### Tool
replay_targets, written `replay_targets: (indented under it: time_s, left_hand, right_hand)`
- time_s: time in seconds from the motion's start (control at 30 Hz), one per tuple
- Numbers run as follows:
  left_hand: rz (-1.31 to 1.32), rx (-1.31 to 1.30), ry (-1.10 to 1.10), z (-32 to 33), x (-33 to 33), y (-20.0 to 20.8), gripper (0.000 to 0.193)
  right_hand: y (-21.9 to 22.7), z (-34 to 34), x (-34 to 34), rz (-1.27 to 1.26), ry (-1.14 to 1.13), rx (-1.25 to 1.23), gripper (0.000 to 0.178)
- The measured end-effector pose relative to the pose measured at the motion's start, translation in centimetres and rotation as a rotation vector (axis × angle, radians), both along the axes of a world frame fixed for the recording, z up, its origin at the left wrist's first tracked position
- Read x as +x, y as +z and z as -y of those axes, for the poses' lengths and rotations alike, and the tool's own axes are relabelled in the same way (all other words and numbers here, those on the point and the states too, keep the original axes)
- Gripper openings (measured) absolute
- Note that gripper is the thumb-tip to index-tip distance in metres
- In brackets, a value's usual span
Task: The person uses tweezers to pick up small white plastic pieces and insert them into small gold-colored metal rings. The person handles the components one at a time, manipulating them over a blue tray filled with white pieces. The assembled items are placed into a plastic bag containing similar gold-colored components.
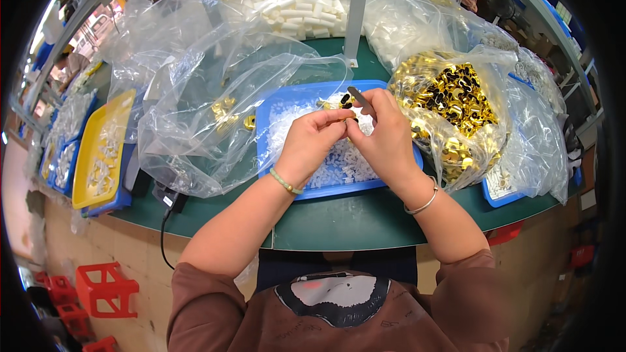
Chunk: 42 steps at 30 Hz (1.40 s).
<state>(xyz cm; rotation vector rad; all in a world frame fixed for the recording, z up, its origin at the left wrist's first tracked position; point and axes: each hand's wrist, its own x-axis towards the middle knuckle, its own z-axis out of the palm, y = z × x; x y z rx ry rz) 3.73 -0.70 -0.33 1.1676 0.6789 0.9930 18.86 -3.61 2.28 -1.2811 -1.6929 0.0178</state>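
Note:
Both hands meet above a blue tray (345,189) filled with small white plastic parts (345,164). My left hand (312,140) is closed in a pinch at a small gold part (350,118), mostly hidden by the fingertips. Beside it, my right hand (385,133) is closed around a thin, dark, flat strip-like tool (360,100) that slants up to the left. Its thumb and fingertips come close to the left fingertips; whether they touch the gold part I cannot tell. A few gold and black pieces (345,100) lie in the tray just beyond my hands.
A clear bag of shiny gold parts (463,98) stands open right of the tray. A large clear bag (195,117) with a few gold pieces spreads at left. Farther left sits a yellow tray (81,186). White cylinders (300,13) lie behind a grey upright post (357,13).

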Motion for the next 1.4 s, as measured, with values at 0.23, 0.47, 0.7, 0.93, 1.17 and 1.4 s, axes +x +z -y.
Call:
replay_targets:
  time_s: [0.23,0.47,0.7,0.93,1.17,1.4]
  left_hand:
    - [0.048,-0.007,0.043,0.1,0.1,0.0,0.027]
    - [0.020,-0.081,0.033,0.1,-0.1,0.6,0.029]
    - [0.153,-0.179,0.051,-0.1,-0.3,0.7,0.029]
    - [0.222,-0.265,0.119,-0.4,-0.8,0.7,0.029]
    - [0.283,-0.263,0.180,-0.8,-0.8,0.5,0.030]
    - [0.227,-0.216,0.196,-0.6,-0.6,0.6,0.026]
  right_hand:
    - [-0.6,-0.3,0.2,-0.186,0.151,-0.240,0.021]
    - [0.4,-0.2,1.7,-0.258,0.214,-0.104,0.014]
    - [1.4,0.6,1.7,-0.167,0.183,-0.093,0.015]
    - [3.3,1.2,3.2,-0.533,0.284,-0.240,0.033]
    - [1.0,-0.1,1.9,-0.571,0.509,-0.325,0.019]
    - [0.6,0.4,1.1,-0.410,0.374,-0.269,0.019]
